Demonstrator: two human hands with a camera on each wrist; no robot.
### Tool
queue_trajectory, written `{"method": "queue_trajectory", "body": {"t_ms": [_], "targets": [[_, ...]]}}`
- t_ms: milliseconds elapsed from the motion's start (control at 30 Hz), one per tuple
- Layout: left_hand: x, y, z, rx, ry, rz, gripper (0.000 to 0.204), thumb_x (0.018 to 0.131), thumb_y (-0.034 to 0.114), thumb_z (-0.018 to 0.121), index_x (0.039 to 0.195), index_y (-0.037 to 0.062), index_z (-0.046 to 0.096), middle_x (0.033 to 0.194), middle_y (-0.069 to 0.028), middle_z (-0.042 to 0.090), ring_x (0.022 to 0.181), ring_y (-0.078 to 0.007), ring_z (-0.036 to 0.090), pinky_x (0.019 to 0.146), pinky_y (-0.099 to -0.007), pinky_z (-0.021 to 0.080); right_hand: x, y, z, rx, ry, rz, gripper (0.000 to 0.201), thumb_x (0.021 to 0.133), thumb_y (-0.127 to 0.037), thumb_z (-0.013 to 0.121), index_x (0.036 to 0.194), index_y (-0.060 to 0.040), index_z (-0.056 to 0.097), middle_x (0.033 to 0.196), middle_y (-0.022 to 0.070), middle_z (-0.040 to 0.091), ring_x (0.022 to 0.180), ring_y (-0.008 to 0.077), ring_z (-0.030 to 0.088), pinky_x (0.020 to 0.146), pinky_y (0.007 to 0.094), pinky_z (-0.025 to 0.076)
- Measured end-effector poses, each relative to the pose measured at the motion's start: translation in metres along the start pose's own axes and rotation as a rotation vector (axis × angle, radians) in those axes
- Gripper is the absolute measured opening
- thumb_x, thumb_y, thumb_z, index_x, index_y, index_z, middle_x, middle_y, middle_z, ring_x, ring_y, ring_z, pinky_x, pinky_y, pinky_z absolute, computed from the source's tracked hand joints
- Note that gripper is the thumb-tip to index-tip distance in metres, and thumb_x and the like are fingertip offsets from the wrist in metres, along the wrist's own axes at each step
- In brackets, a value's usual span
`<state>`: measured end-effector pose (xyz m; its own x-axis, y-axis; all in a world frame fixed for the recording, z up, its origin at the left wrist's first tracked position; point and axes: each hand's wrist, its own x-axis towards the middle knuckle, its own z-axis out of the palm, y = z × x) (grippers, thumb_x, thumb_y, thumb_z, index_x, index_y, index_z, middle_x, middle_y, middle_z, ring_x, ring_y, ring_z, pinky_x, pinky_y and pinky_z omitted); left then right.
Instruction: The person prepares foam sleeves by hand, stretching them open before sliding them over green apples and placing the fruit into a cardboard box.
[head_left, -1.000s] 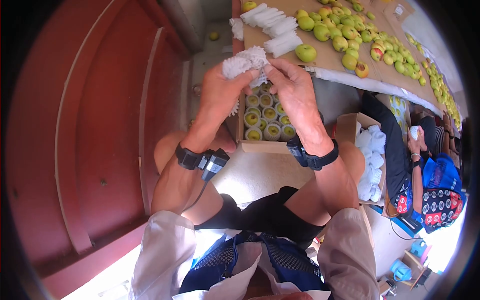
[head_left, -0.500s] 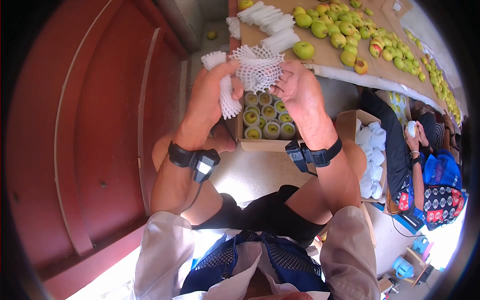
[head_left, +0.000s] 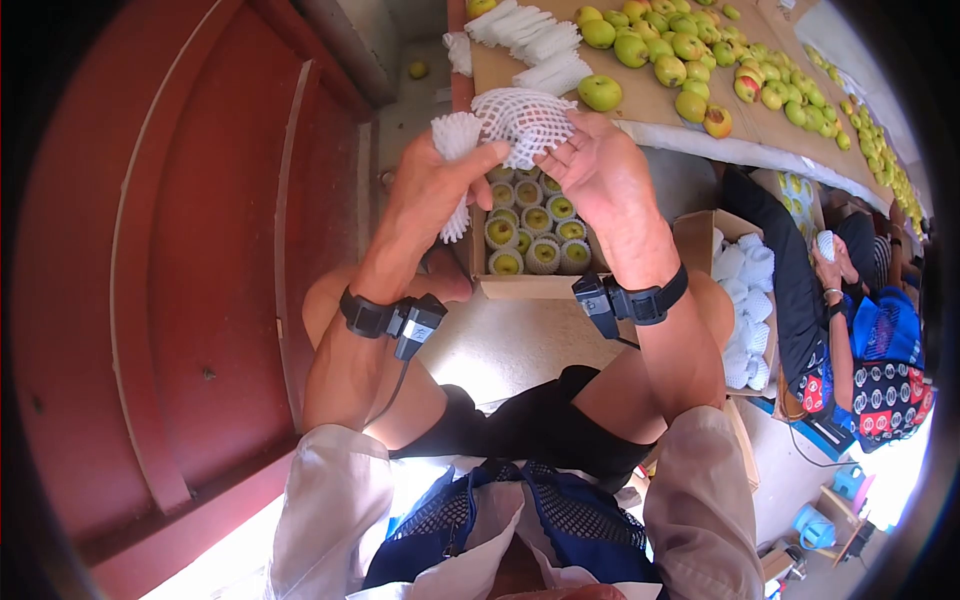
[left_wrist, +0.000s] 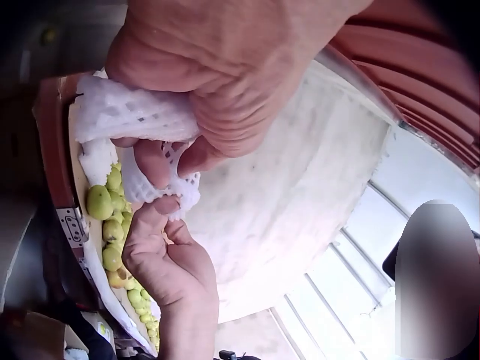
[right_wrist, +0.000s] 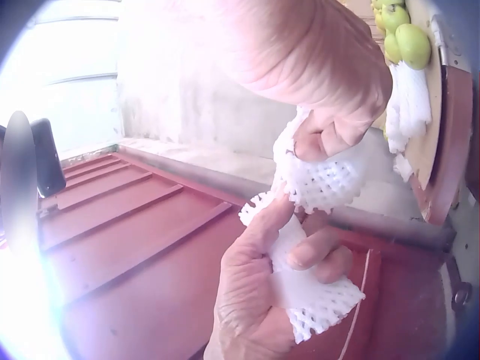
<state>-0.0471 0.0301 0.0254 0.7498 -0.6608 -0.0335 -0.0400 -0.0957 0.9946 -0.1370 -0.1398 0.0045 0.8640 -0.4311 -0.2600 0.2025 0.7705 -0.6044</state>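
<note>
The left hand [head_left: 420,190] curls round a folded white foam net [head_left: 457,138], whose ends stick out above and below it; the right wrist view shows this net [right_wrist: 304,289] under its fingers. A second net [head_left: 525,115], spread wide, spans the gap between both hands. The left thumb and a finger pinch its near side. At its other edge, the right hand [head_left: 610,180] pinches the mesh between thumb and fingers, seen in the left wrist view, where the right hand [left_wrist: 176,262] is below the net [left_wrist: 180,187]. No apple shows inside the spread net.
Beyond the hands, a cardboard-topped table [head_left: 640,105] bears many apples [head_left: 600,93] and stacked nets [head_left: 553,75]. Below them stands a box [head_left: 535,287] of netted apples. At right are a box of white nets [head_left: 745,300] and another person [head_left: 870,340]; a red door [head_left: 200,280] stands left.
The net between the hands, bunched up a second ago, is now spread wide. The folded net in the left hand shows more fully, and the right hand has turned its palm upward.
</note>
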Motion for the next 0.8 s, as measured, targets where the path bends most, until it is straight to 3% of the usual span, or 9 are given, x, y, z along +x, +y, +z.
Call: {"method": "queue_trajectory", "body": {"t_ms": [167, 333, 467, 533, 700, 800], "targets": [[-0.002, 0.005, -0.001, 0.033, -0.020, 0.003, 0.019, 0.091, 0.017, 0.073, 0.096, -0.0002, 0.069, 0.072, -0.0004, 0.065, 0.053, -0.0075, 0.056, 0.048, -0.0246, 0.042, 0.011, -0.003, -0.009, -0.054, -0.008, -0.029, 0.023, 0.100, -0.014, 0.052, 0.115, 0.0018, 0.059, 0.108, 0.0127, 0.068, 0.095, 0.0238, 0.067, 0.081, 0.0384, 0.054], [-0.004, 0.002, 0.006, 0.057, -0.084, 0.107, 0.017, 0.094, 0.015, 0.069, 0.101, -0.0010, 0.069, 0.075, -0.0001, 0.065, 0.052, -0.0059, 0.054, 0.047, -0.0243, 0.043, 0.015, 0.001, -0.014, -0.299, 0.049, -0.217, 0.023, 0.102, -0.019, 0.057, 0.117, -0.0019, 0.061, 0.111, 0.0076, 0.068, 0.096, 0.0165, 0.066, 0.085, 0.0324, 0.053], [-0.002, -0.001, 0.010, -0.021, 0.150, 0.060, 0.017, 0.095, 0.014, 0.069, 0.104, 0.0001, 0.069, 0.083, -0.0021, 0.069, 0.054, -0.0073, 0.057, 0.048, -0.0242, 0.043, 0.007, -0.001, -0.004, -0.290, -0.042, -0.118, 0.032, 0.101, -0.023, 0.062, 0.123, -0.0007, 0.060, 0.107, 0.0062, 0.067, 0.097, 0.0144, 0.065, 0.080, 0.0294, 0.049], [0.000, -0.003, 0.007, -0.136, 0.253, 0.074, 0.017, 0.093, 0.016, 0.072, 0.103, 0.0025, 0.070, 0.085, -0.0020, 0.070, 0.056, -0.0086, 0.058, 0.050, -0.0245, 0.042, 0.003, 0.006, 0.001, -0.392, -0.019, -0.191, 0.044, 0.096, -0.027, 0.068, 0.126, 0.0028, 0.057, 0.106, 0.0070, 0.066, 0.097, 0.0154, 0.063, 0.076, 0.0282, 0.047], [0.001, 0.004, 0.002, -0.193, 0.318, 0.062, 0.020, 0.094, 0.019, 0.072, 0.104, 0.0024, 0.070, 0.090, -0.0044, 0.072, 0.057, -0.0107, 0.062, 0.053, -0.0244, 0.042, -0.007, 0.023, 0.013, -0.586, -0.016, -0.318, 0.069, 0.086, -0.024, 0.081, 0.135, 0.0072, 0.044, 0.104, 0.0096, 0.064, 0.098, 0.0160, 0.062, 0.082, 0.0300, 0.050], [0.001, 0.002, 0.001, -0.163, 0.326, 0.068, 0.021, 0.094, 0.020, 0.071, 0.104, 0.0026, 0.070, 0.089, -0.0044, 0.073, 0.058, -0.0108, 0.063, 0.054, -0.0242, 0.041, -0.011, 0.040, 0.017, -0.657, -0.025, -0.422, 0.071, 0.083, -0.021, 0.083, 0.135, 0.0082, 0.044, 0.104, 0.0115, 0.064, 0.093, 0.0168, 0.063, 0.081, 0.0311, 0.053]]}}
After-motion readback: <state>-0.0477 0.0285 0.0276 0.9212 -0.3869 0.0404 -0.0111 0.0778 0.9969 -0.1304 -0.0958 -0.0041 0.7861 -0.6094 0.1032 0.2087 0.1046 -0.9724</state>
